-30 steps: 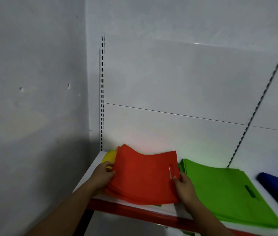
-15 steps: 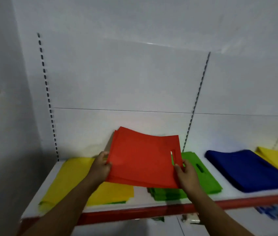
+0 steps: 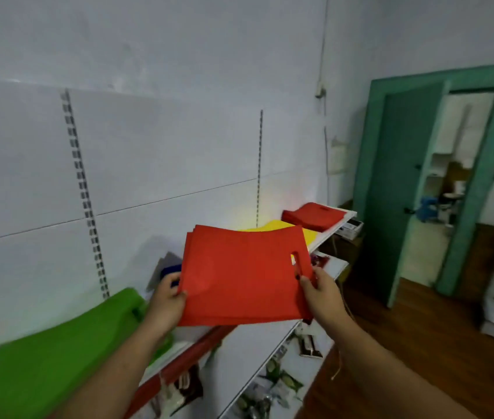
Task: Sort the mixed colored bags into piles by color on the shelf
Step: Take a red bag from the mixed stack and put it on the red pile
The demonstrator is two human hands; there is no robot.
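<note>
I hold a stack of red bags [image 3: 239,276] in the air above the shelf [image 3: 327,234]. My left hand [image 3: 165,303] grips its left edge and my right hand [image 3: 319,293] pinches its right edge below the handle cut-out. A green pile [image 3: 52,355] lies on the shelf at the lower left. Behind the held stack a sliver of a blue pile [image 3: 170,272] shows, mostly hidden. A yellow pile [image 3: 272,227] peeks over the stack's top edge, and a red pile [image 3: 313,217] lies at the shelf's far right end.
The shelf has a red front edge [image 3: 179,367]. A lower shelf [image 3: 269,385] holds several packaged goods. A green door [image 3: 402,189] stands open at the right over a wooden floor [image 3: 405,343]. Slotted uprights run up the white wall.
The view has swung right along the shelf with the red stack still held in both hands. The far red pile and the door have come into sight; the first yellow pile has left view.
</note>
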